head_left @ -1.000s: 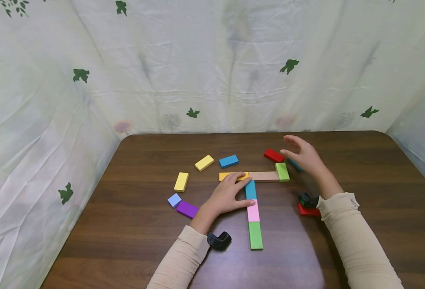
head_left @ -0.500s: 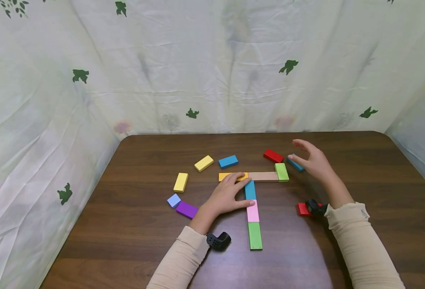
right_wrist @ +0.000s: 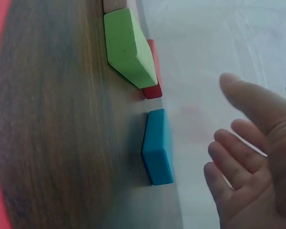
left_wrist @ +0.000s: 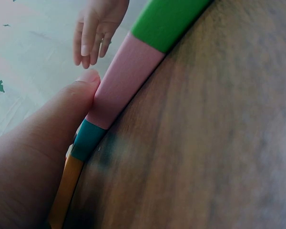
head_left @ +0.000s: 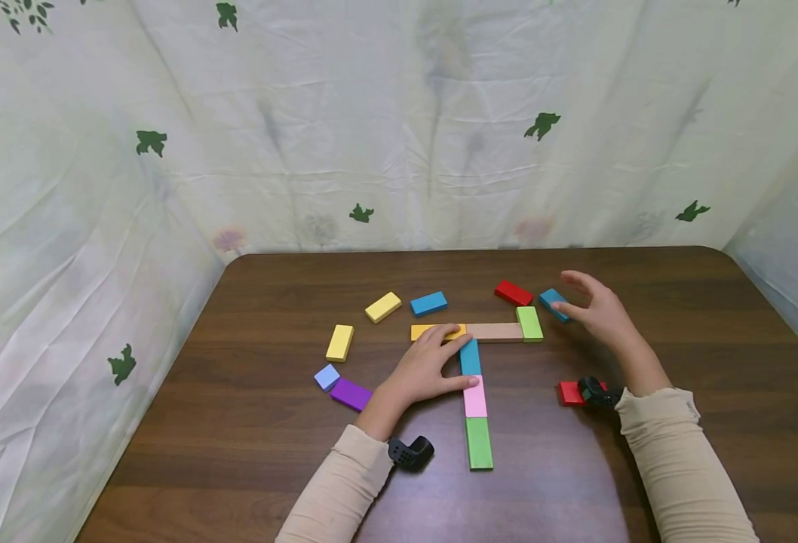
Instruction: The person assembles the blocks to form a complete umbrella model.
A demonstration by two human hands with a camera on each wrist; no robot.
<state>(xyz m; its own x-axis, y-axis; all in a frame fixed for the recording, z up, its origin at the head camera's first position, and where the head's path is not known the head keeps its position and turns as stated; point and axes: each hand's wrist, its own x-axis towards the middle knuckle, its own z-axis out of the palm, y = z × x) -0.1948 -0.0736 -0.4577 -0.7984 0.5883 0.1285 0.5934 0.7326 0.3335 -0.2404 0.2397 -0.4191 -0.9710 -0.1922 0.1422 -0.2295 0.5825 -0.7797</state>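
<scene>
My left hand (head_left: 422, 366) lies over a T-like layout of wooden blocks. Its fingertips touch the orange block (head_left: 421, 332) and reach to the top of a blue block (head_left: 471, 362), while the thumb rests against the pink block (head_left: 476, 401). A green block (head_left: 479, 445) ends the column, and a tan block (head_left: 495, 332) extends the crossbar to a light green block (head_left: 529, 324). At the right, my right hand (head_left: 601, 311) hovers with spread fingers close by another blue block (right_wrist: 155, 148). The right palm holds nothing.
A red block (head_left: 513, 292) lies behind the light green one; another red block (head_left: 571, 394) sits under the right wrist camera. Around the left lie two yellow blocks (head_left: 383, 307), a blue block (head_left: 429, 303), a small light-blue block (head_left: 327, 377) and a purple block (head_left: 351, 394).
My right hand has moved to the right and slightly toward me, from near the red block to the blue block at the right. My left hand has stayed in place.
</scene>
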